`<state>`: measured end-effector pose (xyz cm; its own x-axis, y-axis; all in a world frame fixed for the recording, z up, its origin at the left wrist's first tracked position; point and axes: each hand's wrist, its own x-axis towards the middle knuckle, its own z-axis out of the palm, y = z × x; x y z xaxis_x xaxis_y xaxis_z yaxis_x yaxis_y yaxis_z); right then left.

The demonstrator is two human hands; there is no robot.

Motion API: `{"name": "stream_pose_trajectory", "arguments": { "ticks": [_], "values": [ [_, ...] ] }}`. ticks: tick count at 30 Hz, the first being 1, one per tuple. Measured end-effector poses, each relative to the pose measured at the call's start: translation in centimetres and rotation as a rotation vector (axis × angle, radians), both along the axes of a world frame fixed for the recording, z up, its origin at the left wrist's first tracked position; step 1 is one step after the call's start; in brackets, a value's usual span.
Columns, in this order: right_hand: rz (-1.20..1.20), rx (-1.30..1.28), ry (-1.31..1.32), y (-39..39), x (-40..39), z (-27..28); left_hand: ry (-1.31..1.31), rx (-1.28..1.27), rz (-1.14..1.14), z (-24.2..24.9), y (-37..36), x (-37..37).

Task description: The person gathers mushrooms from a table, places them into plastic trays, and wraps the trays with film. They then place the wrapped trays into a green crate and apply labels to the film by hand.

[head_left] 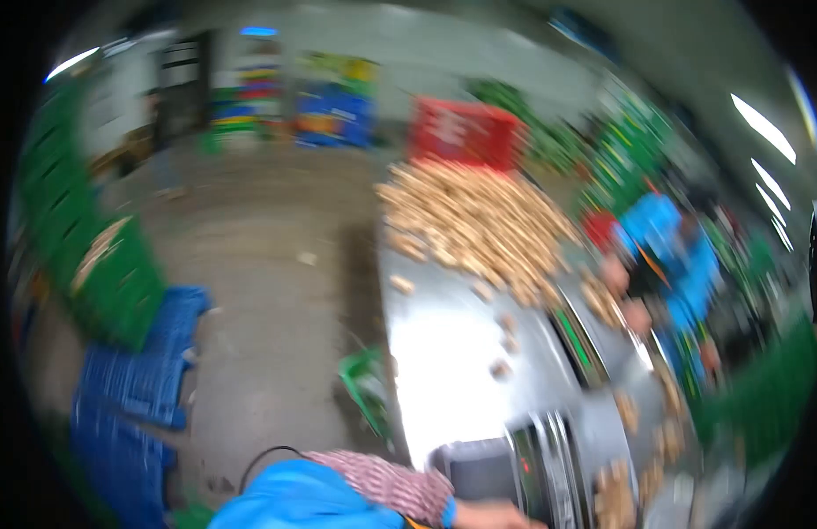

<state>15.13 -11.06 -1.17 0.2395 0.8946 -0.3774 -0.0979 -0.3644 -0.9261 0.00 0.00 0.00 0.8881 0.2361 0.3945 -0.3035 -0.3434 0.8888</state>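
My arm in a pink knitted sleeve [382, 480] and blue clothing reaches in at the bottom of the view. A bare hand [495, 514] shows at its end, cut off by the lower edge, beside a dark flat tray or scale [479, 467] on the metal table [443, 353]. Its fingers are blurred and mostly hidden, so I cannot tell what it touches. Only this one hand of mine shows; it appears to be the left. A large pile of long tan pieces [474, 220] lies across the far part of the table, with a few loose pieces nearer.
A red crate [466, 132] stands behind the pile. A co-worker in blue [673, 256] is at the table's right side, hands near the pieces. Green crates [117, 282] and blue pallets [144, 361] are on the left; a green basket [366, 388] sits beside the table.
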Motion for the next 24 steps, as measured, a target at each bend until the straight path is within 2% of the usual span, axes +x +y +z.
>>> {"name": "stream_pose_trajectory", "arguments": {
  "ticks": [2, 3, 4, 5, 6, 8, 10, 12, 14, 15, 16, 18, 19, 21, 22, 24],
  "values": [
    [-0.055, 0.184, -0.310, -0.2, 2.5, 0.0, 0.264, 0.298, 0.365, 1.2, 1.8, -0.4],
    [-0.220, 0.251, -0.543, -0.3, 2.4, 2.4, 0.166, 0.100, 0.517, 1.4, 2.4, -0.3],
    [-0.375, 0.166, -0.675, -1.1, 3.1, 4.5, 0.097, 0.144, 0.643, -0.6, 3.6, 0.3],
    [-0.520, 0.161, -0.668, -2.8, 4.8, 4.5, 0.044, 0.237, 0.749, -1.3, 5.2, 0.6],
    [-0.641, 0.175, -0.670, -4.2, 7.2, 3.9, 0.082, 0.319, 0.732, -1.2, 7.3, 0.5],
    [-0.755, 0.080, -0.836, -6.8, 11.2, 2.9, 0.191, 0.606, 0.907, 0.3, 8.8, 1.8],
    [-0.533, -0.220, -1.466, -7.8, 12.7, 1.7, 0.290, 0.745, 0.863, -0.8, 10.8, 3.0],
    [-0.530, -0.444, -1.526, -7.2, 12.4, 0.0, 0.310, 0.823, 0.849, -1.8, 11.6, 5.2],
    [-0.537, -0.562, -1.615, -6.5, 11.6, -0.9, 0.518, 1.012, 0.748, -2.3, 11.7, 7.2],
    [-0.502, -0.660, -1.483, -6.2, 11.6, -0.8, 0.520, 1.027, 0.724, -2.7, 11.7, 8.5],
    [-0.465, -0.672, -1.514, -5.9, 11.3, -0.9, 0.526, 1.039, 0.699, -3.1, 11.6, 9.4],
    [-0.359, -0.755, -1.553, -5.2, 11.3, -1.1, 0.500, 0.837, 0.593, -3.2, 11.9, 10.6],
    [-0.365, -0.762, -1.548, -5.5, 11.8, -1.7, 0.498, 0.840, 0.584, -3.4, 12.2, 11.0],
    [-0.482, -0.457, -1.156, -6.7, 13.3, -3.0, 0.534, 0.482, 0.436, -4.3, 13.0, 11.6],
    [-0.480, -0.462, -1.156, -7.6, 13.1, -2.4, 0.439, 0.292, 0.368, -3.3, 13.9, 10.9],
    [-0.625, -0.309, -0.245, -10.3, 11.5, 0.1, 0.783, -0.125, 0.189, 0.5, 14.8, 7.8]
  ]
}}
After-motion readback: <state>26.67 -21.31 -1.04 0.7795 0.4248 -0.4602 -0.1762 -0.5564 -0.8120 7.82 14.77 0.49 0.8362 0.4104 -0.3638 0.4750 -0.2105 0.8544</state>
